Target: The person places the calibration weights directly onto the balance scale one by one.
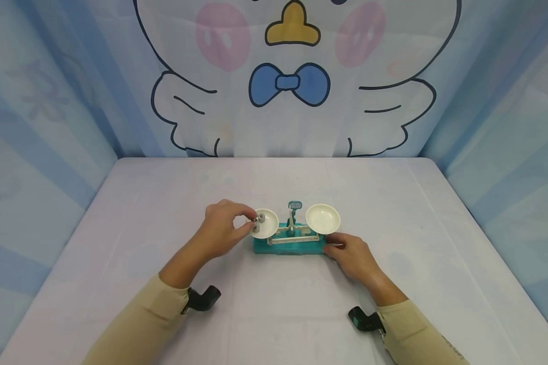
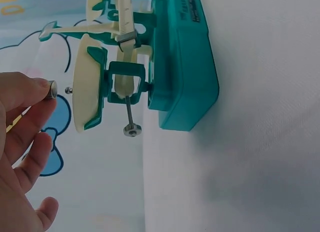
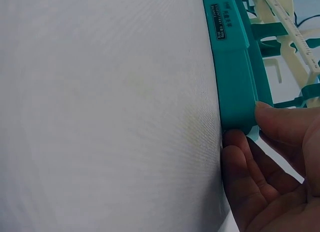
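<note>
A teal balance scale (image 1: 289,247) with two cream pans stands on the table. Between thumb and forefinger, my left hand (image 1: 221,228) pinches a small metal weight (image 2: 52,90) at the left pan (image 1: 271,224). Small metal weights (image 1: 261,218) sit in that pan; how many is hard to tell behind the fingertips. The right pan (image 1: 323,219) holds nothing and appears slightly higher. My right hand (image 1: 353,257) grips the right end of the scale's base, thumb on its upper edge and fingers against the end.
The scale's pointer post (image 1: 293,210) rises between the pans, and a graduated beam (image 1: 293,240) runs along the front. An adjusting nut (image 2: 132,130) sticks out at the left end. A printed curtain (image 1: 289,126) hangs behind the white-covered table (image 1: 274,304).
</note>
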The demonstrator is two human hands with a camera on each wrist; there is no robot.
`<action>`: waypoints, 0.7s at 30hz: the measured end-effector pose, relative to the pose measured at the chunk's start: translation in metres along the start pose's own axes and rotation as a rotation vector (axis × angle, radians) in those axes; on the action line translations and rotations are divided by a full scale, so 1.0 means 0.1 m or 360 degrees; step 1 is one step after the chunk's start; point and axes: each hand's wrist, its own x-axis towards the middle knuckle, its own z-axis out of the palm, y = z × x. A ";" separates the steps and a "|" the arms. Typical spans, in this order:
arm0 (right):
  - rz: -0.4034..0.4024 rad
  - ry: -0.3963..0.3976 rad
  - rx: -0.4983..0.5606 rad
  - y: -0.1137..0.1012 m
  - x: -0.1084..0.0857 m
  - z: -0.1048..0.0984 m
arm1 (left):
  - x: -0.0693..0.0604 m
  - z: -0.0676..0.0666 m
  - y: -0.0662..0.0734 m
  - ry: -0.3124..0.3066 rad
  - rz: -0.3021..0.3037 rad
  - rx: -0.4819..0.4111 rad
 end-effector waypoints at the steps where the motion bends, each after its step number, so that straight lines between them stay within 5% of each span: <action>1: 0.0001 0.0000 -0.0001 0.00 0.00 0.00 | 0.01 0.01 0.01 -0.0004 0.0002 -0.0002; 9: 0.0008 0.0006 0.0011 -0.01 0.00 0.01 | 0.09 0.11 0.06 0.0006 0.0074 -0.0027; 21: 0.0012 0.0007 0.0019 0.00 0.00 0.01 | 0.12 0.20 0.10 -0.0023 -0.0005 0.0068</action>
